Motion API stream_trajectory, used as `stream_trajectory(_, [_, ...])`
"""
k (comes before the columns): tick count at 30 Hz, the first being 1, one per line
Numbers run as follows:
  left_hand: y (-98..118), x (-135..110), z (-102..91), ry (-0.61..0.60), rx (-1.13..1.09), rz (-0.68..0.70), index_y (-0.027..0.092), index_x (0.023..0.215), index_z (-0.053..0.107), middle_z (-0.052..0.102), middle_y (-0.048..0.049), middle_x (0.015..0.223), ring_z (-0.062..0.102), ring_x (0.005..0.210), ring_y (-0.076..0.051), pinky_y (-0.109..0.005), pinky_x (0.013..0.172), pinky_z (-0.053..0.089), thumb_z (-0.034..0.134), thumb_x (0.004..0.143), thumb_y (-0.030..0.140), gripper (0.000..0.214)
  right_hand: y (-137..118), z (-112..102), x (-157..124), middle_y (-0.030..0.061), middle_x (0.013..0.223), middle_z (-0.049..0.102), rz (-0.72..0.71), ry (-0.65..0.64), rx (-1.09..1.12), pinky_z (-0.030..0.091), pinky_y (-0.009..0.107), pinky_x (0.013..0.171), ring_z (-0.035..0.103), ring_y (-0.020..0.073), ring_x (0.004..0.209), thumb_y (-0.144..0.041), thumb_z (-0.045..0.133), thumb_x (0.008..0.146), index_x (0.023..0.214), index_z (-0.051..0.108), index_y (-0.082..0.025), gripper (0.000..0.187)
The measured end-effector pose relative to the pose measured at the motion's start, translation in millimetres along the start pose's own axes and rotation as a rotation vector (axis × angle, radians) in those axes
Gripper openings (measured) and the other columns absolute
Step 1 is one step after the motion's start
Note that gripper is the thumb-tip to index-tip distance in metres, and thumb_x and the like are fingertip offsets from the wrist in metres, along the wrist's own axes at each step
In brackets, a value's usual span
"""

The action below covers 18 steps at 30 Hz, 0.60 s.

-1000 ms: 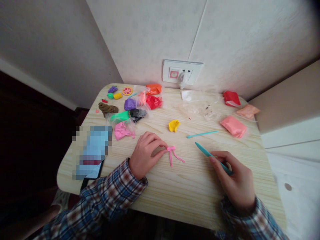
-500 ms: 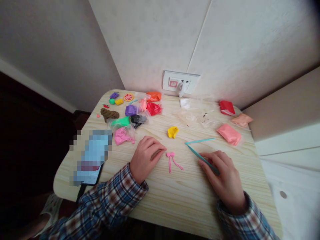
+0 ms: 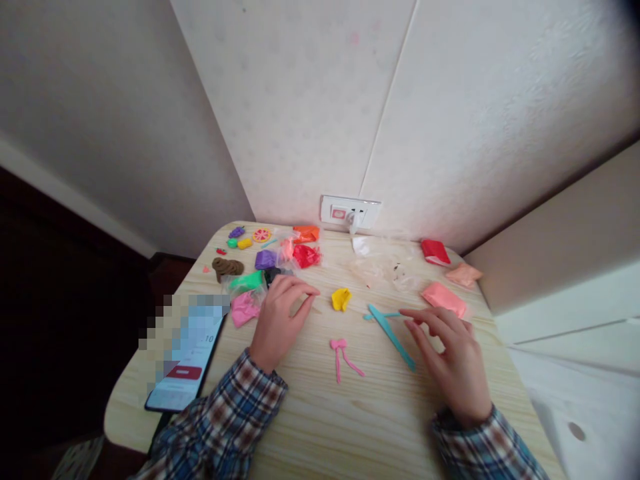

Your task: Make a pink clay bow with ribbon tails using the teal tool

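A pink clay bow [image 3: 339, 345] with two thin tails lies flat on the table, between my hands. My left hand [image 3: 284, 317] hovers left of a crumpled yellow clay piece [image 3: 341, 299], its fingers stretched and thumb apart, nothing visible in it. A flat turquoise modelling tool [image 3: 393, 337] rests on the tabletop, apart from my right hand [image 3: 450, 350]. That hand is open, thumb and index finger separated, the fingertips beside the end of a thinner turquoise tool [image 3: 393, 315]. Whether they touch it I cannot tell.
Bags of coloured clay, including a pink one [image 3: 245, 308] and a green one [image 3: 247, 281], sit at the left; more, like a salmon packet [image 3: 444, 300], lie right. A phone [image 3: 187, 373] lies at the left edge. Small clay fruits and clear wrappers [image 3: 385, 267] stand behind.
My right hand has let go of the flat turquoise tool, now lying on the table, and moved toward the thinner one. My left hand has shifted slightly left. The camera view has tilted up.
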<state>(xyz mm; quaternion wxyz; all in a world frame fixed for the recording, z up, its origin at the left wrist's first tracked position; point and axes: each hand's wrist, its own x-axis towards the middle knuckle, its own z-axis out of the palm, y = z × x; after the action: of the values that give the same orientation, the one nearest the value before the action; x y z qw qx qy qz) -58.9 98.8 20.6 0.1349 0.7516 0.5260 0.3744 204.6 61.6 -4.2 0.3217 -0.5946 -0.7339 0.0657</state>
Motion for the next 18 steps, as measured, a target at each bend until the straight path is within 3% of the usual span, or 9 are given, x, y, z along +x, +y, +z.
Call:
stream_trajectory(5, [-8, 23, 11.8, 0.023, -0.034, 0.065, 0.017, 0.087, 0.065, 0.062, -0.0035, 0.088, 0.054, 0.091, -0.019, -0.035, 0.084, 0.044, 0.054, 0.083, 0.009, 0.015, 2, 5, 45, 0.0034, 0.085, 0.061, 0.025, 0.055, 0.007, 0.037, 0.034, 0.073, 0.054, 0.0173, 0.075, -0.031, 0.048, 0.089, 0.097, 0.064, -0.022, 0.02])
stream_trajectory(11, [-14, 18, 21.2, -0.031, -0.037, 0.086, 0.017, 0.088, 0.065, 0.06, -0.0038, 0.089, 0.052, 0.093, -0.019, -0.037, 0.09, 0.041, 0.052, 0.084, 0.009, 0.015, 4, 24, 102, 0.0055, 0.094, 0.062, -0.038, 0.009, -0.251, 0.032, 0.038, 0.08, 0.054, 0.0225, 0.093, -0.025, 0.045, 0.09, 0.099, 0.064, -0.021, 0.021])
stream_trajectory(15, [-8, 17, 19.9, -0.061, -0.059, 0.096, 0.016, 0.088, 0.065, 0.06, -0.0045, 0.089, 0.053, 0.092, -0.019, -0.035, 0.086, 0.043, 0.053, 0.084, 0.009, 0.014, 15, 40, 118, 0.0117, 0.103, 0.059, -0.023, -0.014, -0.286, 0.031, 0.04, 0.08, 0.051, 0.027, 0.099, -0.021, 0.05, 0.086, 0.106, 0.061, -0.017, 0.023])
stream_trajectory(18, [-5, 18, 21.1, -0.067, -0.17, 0.067, 0.016, 0.087, 0.066, 0.062, -0.0046, 0.089, 0.055, 0.091, -0.018, -0.032, 0.08, 0.046, 0.056, 0.082, 0.011, 0.012, 23, 49, 121, 0.0098, 0.097, 0.061, -0.038, -0.037, -0.276, 0.03, 0.041, 0.081, 0.052, 0.0259, 0.096, -0.02, 0.052, 0.084, 0.093, 0.064, -0.017, 0.015])
